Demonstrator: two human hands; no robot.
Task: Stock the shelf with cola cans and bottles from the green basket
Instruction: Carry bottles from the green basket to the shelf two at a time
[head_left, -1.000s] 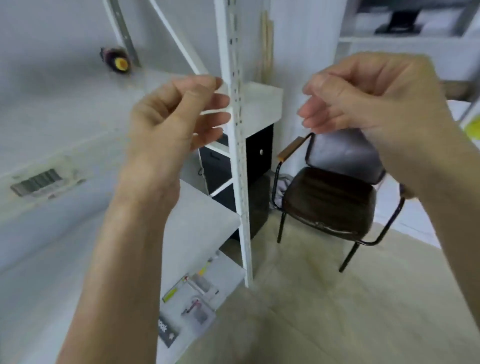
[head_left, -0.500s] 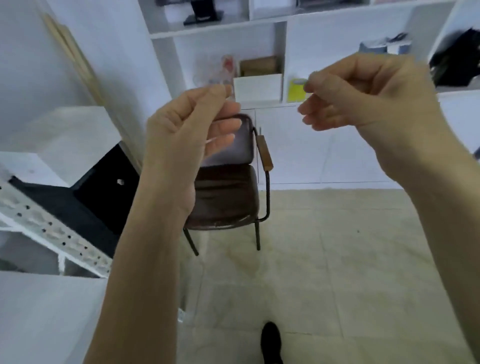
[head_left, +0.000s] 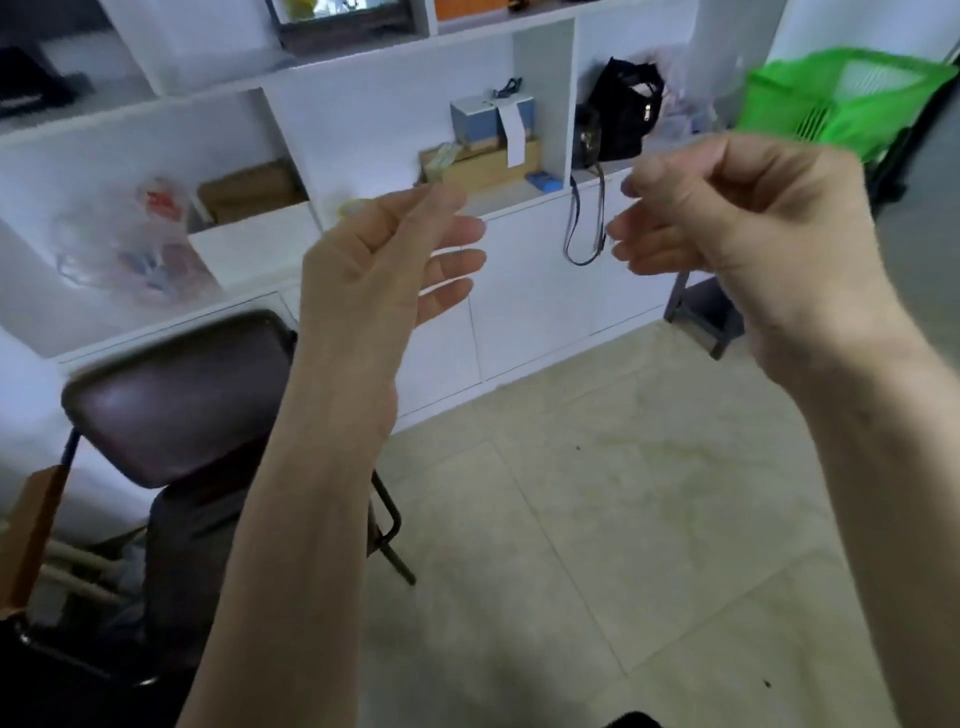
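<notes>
The green basket (head_left: 841, 98) shows at the top right, blurred, on a dark stand; I cannot see what it holds. My left hand (head_left: 384, 260) is raised at chest height in the middle of the view, fingers relaxed and empty. My right hand (head_left: 737, 218) is held up to its right, just below and left of the basket, fingers loosely curled with nothing in them. No cola can or bottle is in view, and the metal shelf rack is out of frame.
A dark brown chair (head_left: 176, 415) stands at the lower left, close to my left forearm. A white wall unit (head_left: 363, 156) with boxes and a black bag (head_left: 623, 114) runs along the back. Beige tiled floor (head_left: 623, 519) spreads ahead.
My view has swung right, away from the metal shelf rack, past the chair; the green basket has come into view at the top right. Both hands stay raised and empty.
</notes>
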